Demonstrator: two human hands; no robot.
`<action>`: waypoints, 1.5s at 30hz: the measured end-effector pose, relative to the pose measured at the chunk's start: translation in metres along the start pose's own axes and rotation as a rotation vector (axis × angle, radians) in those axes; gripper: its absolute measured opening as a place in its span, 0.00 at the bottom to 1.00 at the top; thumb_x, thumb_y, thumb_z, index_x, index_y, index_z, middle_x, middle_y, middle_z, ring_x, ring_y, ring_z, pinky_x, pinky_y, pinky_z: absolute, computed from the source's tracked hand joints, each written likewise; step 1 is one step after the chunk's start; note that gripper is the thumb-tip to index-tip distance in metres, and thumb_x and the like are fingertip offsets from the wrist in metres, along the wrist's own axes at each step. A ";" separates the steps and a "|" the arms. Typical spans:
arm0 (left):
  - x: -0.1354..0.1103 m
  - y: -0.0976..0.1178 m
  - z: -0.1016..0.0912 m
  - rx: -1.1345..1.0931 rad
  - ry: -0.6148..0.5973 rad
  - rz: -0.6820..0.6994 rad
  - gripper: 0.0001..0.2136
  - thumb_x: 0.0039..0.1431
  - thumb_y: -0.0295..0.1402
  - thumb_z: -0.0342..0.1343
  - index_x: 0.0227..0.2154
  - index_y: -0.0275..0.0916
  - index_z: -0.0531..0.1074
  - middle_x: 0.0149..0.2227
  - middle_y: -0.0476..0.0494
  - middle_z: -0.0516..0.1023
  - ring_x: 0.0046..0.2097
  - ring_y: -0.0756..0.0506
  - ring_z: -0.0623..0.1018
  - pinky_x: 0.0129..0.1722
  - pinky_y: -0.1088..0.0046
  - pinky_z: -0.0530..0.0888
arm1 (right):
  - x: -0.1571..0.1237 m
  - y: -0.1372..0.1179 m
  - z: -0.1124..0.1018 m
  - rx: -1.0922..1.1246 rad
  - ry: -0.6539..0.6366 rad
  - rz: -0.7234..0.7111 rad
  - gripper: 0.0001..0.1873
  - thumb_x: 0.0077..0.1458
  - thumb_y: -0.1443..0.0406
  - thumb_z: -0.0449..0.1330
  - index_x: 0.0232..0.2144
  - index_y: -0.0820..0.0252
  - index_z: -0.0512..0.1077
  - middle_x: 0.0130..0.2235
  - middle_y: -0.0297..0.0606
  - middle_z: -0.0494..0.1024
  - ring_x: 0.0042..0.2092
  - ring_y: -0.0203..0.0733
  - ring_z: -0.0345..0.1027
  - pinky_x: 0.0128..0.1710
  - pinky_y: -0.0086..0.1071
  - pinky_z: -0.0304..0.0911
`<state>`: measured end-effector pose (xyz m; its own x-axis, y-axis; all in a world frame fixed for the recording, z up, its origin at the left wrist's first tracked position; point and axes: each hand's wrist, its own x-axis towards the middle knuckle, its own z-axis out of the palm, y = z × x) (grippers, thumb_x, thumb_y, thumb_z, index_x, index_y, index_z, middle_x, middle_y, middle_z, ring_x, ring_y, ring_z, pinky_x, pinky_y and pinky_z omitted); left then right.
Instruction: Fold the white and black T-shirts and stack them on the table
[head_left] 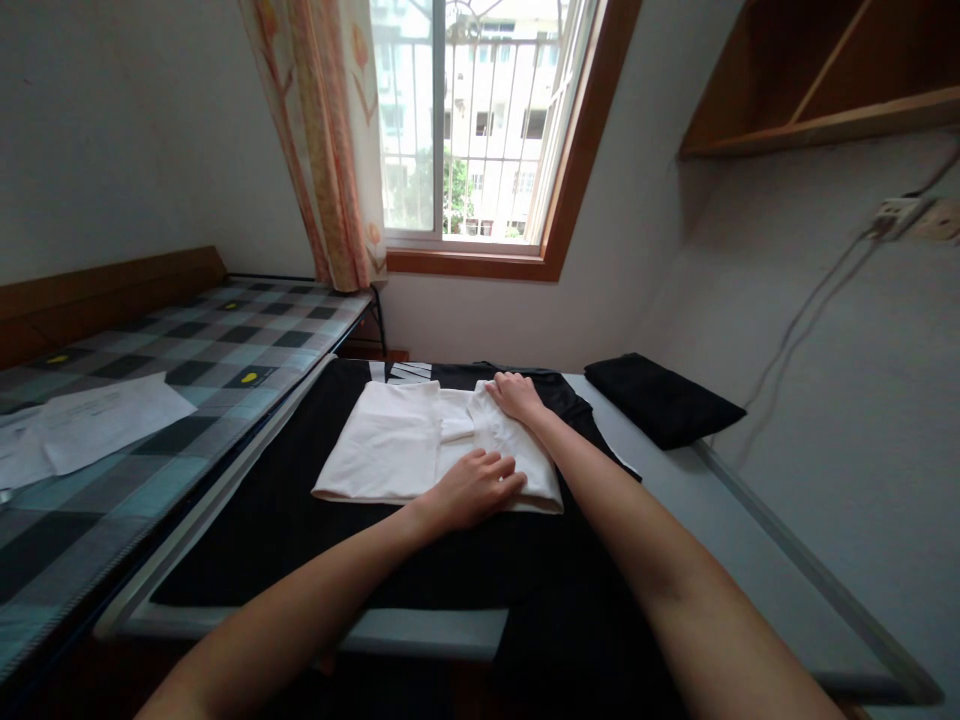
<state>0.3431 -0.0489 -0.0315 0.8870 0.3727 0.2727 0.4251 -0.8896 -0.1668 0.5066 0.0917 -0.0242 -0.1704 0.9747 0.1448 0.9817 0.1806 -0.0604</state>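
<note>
One shirt (409,445), white, lies on black cloth (277,530), left hand (478,488) at its near edge, right hand (516,394) at its far edge; pinching by either grip cannot be told; seemingly mid-fold, next needing both edges moved evenly

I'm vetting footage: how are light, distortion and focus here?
Head view: the window glares, washing out the scene outside; head view: the white garment reads clearly, while the black garment under it loses folds in darkness; head view: the wooden shelf slants, probably lens distortion; head view: the papers show unreadably soft print.
</note>
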 end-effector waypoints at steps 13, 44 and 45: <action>-0.018 -0.025 -0.036 -0.156 -0.204 -0.127 0.07 0.53 0.29 0.56 0.36 0.40 0.69 0.37 0.44 0.74 0.36 0.43 0.77 0.31 0.69 0.69 | 0.027 -0.042 -0.002 0.140 -0.019 -0.051 0.25 0.68 0.53 0.33 0.49 0.56 0.64 0.47 0.48 0.78 0.46 0.49 0.72 0.40 0.34 0.57; -0.024 -0.050 0.019 -0.266 0.009 -0.383 0.25 0.64 0.49 0.47 0.60 0.45 0.62 0.66 0.38 0.58 0.67 0.36 0.55 0.63 0.51 0.51 | -0.079 0.028 0.002 0.420 -0.007 0.334 0.23 0.63 0.52 0.47 0.47 0.58 0.73 0.43 0.47 0.79 0.47 0.50 0.72 0.44 0.35 0.62; -0.023 -0.047 0.018 -0.276 0.009 -0.363 0.25 0.63 0.49 0.47 0.60 0.46 0.62 0.66 0.38 0.57 0.67 0.36 0.54 0.63 0.51 0.50 | -0.078 0.029 0.003 0.436 -0.028 0.340 0.24 0.63 0.51 0.47 0.44 0.58 0.74 0.44 0.48 0.79 0.48 0.51 0.72 0.44 0.34 0.62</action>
<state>0.3060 -0.0109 -0.0468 0.6872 0.6725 0.2749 0.6433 -0.7391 0.1997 0.5477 0.0209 -0.0405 0.1418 0.9897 0.0202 0.8567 -0.1124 -0.5034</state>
